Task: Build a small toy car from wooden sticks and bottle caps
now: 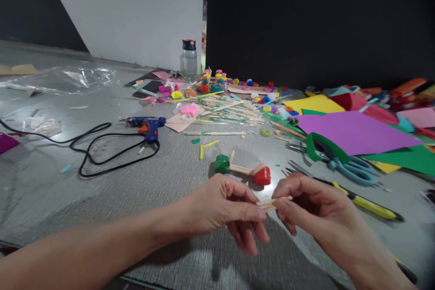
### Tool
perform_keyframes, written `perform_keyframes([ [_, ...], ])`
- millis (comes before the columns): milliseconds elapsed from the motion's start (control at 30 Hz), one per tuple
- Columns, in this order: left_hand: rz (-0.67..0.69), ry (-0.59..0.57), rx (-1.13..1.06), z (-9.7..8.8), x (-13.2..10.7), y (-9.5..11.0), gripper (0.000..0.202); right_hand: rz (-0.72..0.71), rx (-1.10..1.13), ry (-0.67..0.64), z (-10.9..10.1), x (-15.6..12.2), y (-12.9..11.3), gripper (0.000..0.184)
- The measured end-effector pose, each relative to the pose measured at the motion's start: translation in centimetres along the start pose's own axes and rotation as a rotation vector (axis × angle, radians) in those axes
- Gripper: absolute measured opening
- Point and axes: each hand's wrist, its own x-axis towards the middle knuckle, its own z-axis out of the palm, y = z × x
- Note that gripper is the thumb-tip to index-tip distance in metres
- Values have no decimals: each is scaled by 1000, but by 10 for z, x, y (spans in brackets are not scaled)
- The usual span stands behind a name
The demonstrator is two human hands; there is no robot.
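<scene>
Both my hands meet low in the middle of the head view, above the grey floor. My left hand pinches one end of a small bundle of short wooden sticks, and my right hand pinches the other end. Just beyond my fingers lies a small model made of wooden sticks with a green bottle cap on its left end and a red bottle cap on its right end. It lies apart from both hands.
A blue glue gun with a black cable lies to the left. Further back are loose sticks and coloured caps, and a water bottle. Coloured paper sheets, blue scissors and a yellow knife lie right.
</scene>
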Motion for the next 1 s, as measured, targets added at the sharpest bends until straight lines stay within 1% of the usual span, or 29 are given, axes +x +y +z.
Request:
perform_keyframes([
  [67,2,-22,-15,0,-1,1,18,-14,13,-15,-1,0,0,20],
  [167,8,5,-12,1,-1,-1,18,13,22,-46,-5,1,0,23],
  [300,25,32,-6,4,0,-4,22,72,-22,-177,-11,3,-1,23],
  [333,27,35,-2,4,0,-4,22,68,-35,-199,-11,4,-2,22],
  [367,29,39,6,5,0,-3,23,50,-53,-197,-11,4,-3,20],
  [433,42,60,47,6,0,-3,23,-21,-112,-145,-8,5,-6,16],
  [533,92,120,149,6,0,-2,28,-103,-225,-93,-3,5,-8,14],
  [600,117,148,198,6,-1,-2,32,-81,-212,-104,-3,5,-8,14],
  [667,132,154,200,7,-1,-1,32,-37,-113,-121,-7,5,-5,11],
  [733,147,164,181,7,-2,1,28,-11,-32,-146,-12,5,-3,16],
  [767,154,173,175,8,-2,2,26,-4,-32,-169,-15,4,-2,21],
  [867,154,185,182,8,-2,3,22,19,-124,-253,-16,2,-1,34],
  [933,149,180,199,8,-2,3,23,36,-168,-279,-14,1,-2,37],
  [1000,151,182,240,8,-2,2,25,45,-183,-269,-12,1,-1,37],
])
